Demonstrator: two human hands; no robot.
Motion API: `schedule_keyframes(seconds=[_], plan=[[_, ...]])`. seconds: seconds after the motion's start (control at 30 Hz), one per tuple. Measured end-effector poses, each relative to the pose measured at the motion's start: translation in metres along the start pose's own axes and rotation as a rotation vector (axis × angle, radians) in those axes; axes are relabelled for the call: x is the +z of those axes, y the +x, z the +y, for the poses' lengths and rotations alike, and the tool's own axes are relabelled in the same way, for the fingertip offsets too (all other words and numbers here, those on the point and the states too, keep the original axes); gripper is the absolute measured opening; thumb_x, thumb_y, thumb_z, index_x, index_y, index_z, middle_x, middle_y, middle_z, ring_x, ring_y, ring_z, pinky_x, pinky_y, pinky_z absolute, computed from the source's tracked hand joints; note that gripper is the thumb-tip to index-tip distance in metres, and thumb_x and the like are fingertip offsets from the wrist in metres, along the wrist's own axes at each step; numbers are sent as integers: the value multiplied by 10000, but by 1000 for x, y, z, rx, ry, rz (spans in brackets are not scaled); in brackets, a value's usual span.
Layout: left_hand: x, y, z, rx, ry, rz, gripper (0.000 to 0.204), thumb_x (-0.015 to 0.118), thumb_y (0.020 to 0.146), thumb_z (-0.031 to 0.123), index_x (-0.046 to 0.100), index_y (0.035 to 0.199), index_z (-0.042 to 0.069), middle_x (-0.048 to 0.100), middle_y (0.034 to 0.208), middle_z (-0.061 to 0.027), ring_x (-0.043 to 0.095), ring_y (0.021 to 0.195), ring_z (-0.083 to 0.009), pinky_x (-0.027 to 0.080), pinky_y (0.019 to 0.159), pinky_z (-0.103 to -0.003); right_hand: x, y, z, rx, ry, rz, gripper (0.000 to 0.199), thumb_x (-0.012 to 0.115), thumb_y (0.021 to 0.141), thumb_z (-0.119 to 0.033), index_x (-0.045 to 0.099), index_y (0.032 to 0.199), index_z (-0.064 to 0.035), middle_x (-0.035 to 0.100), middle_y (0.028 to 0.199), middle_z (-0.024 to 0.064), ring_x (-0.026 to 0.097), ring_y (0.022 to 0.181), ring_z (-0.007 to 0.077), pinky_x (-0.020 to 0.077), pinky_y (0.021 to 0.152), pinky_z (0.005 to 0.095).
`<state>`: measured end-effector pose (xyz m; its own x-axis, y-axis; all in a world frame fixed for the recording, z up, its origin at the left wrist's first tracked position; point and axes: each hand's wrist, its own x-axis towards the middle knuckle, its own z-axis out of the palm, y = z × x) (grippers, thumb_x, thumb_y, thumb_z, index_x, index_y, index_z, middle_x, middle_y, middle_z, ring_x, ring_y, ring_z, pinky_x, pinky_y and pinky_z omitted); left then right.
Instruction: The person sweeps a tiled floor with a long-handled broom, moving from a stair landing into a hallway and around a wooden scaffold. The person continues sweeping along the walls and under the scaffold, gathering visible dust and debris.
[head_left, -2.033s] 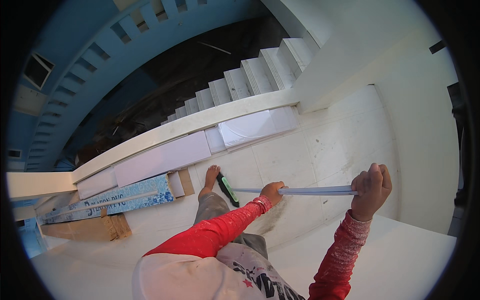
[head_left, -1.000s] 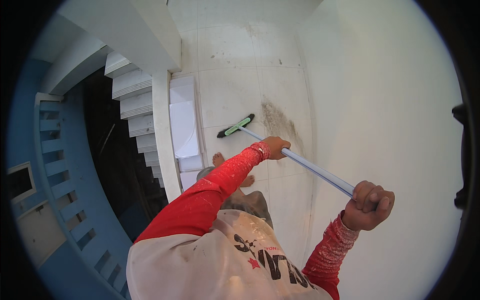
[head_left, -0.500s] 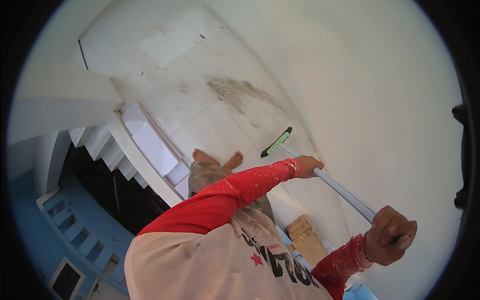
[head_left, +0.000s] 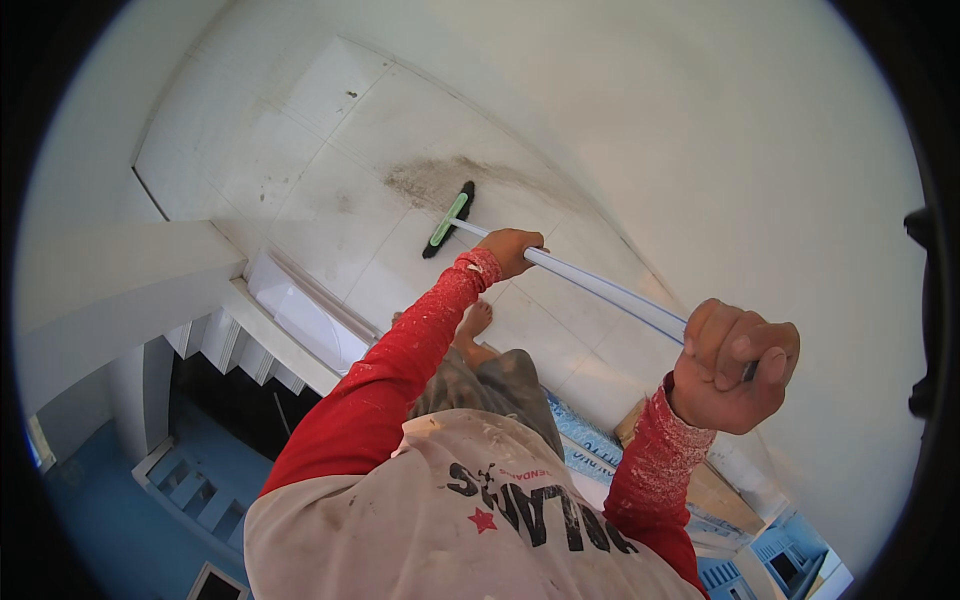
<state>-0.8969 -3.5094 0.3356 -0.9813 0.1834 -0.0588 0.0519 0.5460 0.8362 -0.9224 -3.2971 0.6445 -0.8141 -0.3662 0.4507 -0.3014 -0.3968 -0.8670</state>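
Note:
I hold a long-handled floor squeegee with both hands. Its pale blue-white handle [head_left: 600,288] runs from lower right to upper left. My left hand [head_left: 510,250] grips the handle part-way down. My right hand [head_left: 735,362] is closed around its top end. The green and black head [head_left: 449,220] rests on the white tiled floor [head_left: 330,130], at the edge of a dark dirty patch [head_left: 440,178]. Both arms wear red sleeves. A bare foot [head_left: 472,322] shows below my left hand.
A white wall [head_left: 720,150] curves along the right. A low white ledge [head_left: 290,330] borders the landing, with white stairs [head_left: 240,355] dropping to a blue area at lower left. A blue printed bag [head_left: 600,445] and brown cardboard [head_left: 715,490] lie at lower right.
My view has swung round from the staircase toward the landing floor and wall. The squeegee head has moved onto the edge of the dark patch. Both hands have kept their grip.

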Motion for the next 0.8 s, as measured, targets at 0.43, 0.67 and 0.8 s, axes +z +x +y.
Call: schedule_keyframes(seconds=[0.43,0.67,0.8], plan=[[141,129,157,214,-214,-280,305,732,787,267,650,1036,112,697,895,-144,663,888,-369,519,784,-466,-74,46,-121,61,-366,4,345,544,969,-384,521,769,-104,419,459,-37,397,382,81,363,453,251],[153,209,83,135,-69,-512,428,701,814,378,673,1191,176,709,1079,-107,642,1070,-320,498,952,-443,-47,89,56,212,-740,-39,482,702,869,-375,483,614,-30,437,491,20,410,421,112,309,409,263],[99,218,52,183,-27,-362,393,697,813,366,699,1153,167,705,1109,-109,636,1086,-314,463,1015,-432,-19,137,67,79,-553,-27,473,689,888,-433,509,690,-43,419,497,-7,424,410,117,323,396,270]])
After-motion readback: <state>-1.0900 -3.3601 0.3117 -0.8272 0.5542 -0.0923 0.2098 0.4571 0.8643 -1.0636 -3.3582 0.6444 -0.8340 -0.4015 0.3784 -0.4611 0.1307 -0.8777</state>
